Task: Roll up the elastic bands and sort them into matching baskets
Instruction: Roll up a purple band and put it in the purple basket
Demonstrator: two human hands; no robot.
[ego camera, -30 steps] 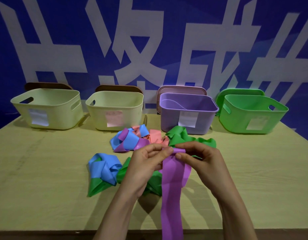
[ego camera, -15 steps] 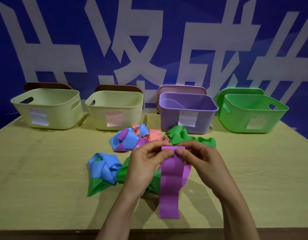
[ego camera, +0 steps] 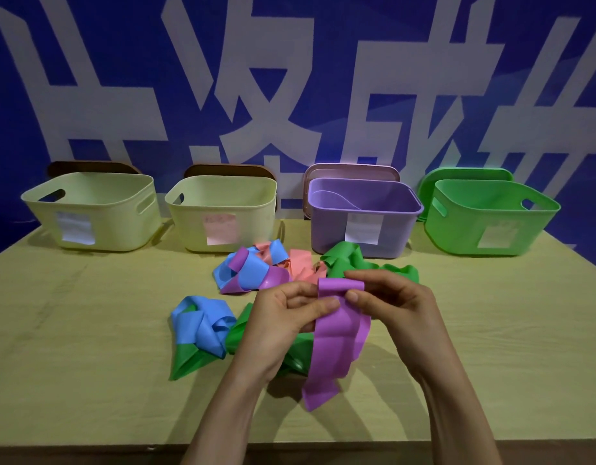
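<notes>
A purple elastic band (ego camera: 336, 333) is held above the table's middle, its top end curled into a small roll and its tail hanging down to the tabletop. My left hand (ego camera: 283, 325) pinches the roll from the left, and my right hand (ego camera: 395, 302) pinches it from the right. Behind my hands lies a tangle of blue, purple, pink and green bands (ego camera: 283, 266). A blue band on a green band (ego camera: 201, 330) lies to the left. Along the back stand two cream baskets (ego camera: 92, 209) (ego camera: 222, 211), a purple basket (ego camera: 363, 216) and a green basket (ego camera: 491, 216).
Each basket carries a paper label on its front wall. Lids lean behind the baskets against a blue wall with large white characters. The wooden table (ego camera: 72, 364) ends at a front edge just below my forearms.
The hanging purple tail has grown shorter as the roll at its top end thickened between my fingers. Its lower end now rests on the table instead of trailing past the front edge.
</notes>
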